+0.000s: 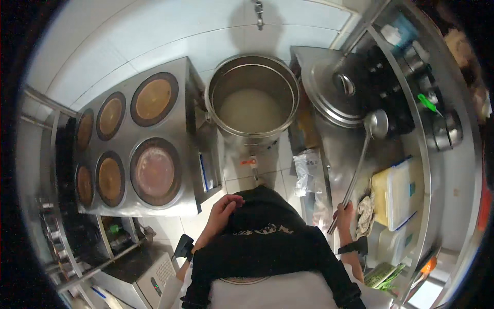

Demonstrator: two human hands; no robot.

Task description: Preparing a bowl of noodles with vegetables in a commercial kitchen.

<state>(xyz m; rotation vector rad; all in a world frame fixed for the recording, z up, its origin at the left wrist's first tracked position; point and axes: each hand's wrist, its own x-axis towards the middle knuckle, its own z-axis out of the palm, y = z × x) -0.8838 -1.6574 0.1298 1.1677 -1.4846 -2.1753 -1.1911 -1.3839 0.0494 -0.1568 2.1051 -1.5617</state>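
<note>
My right hand grips the lower handle of a long steel ladle. The ladle's bowl is up over the right-hand steel counter, close to the rim of a round steel lid. In front of my dark apron hangs my left hand, fingers loosely curled and apparently holding nothing. A tall steel stockpot stands before me by the tiled wall, uncovered, with cloudy pale liquid inside. Low on its front is a tap with a red lever.
To the left is a steel induction range with several round brown plates. A crumpled cloth and lidded plastic tubs lie at right, under a steel shelf holding pans. Clear plastic bags hang beside the counter. A wall faucet is above the pot.
</note>
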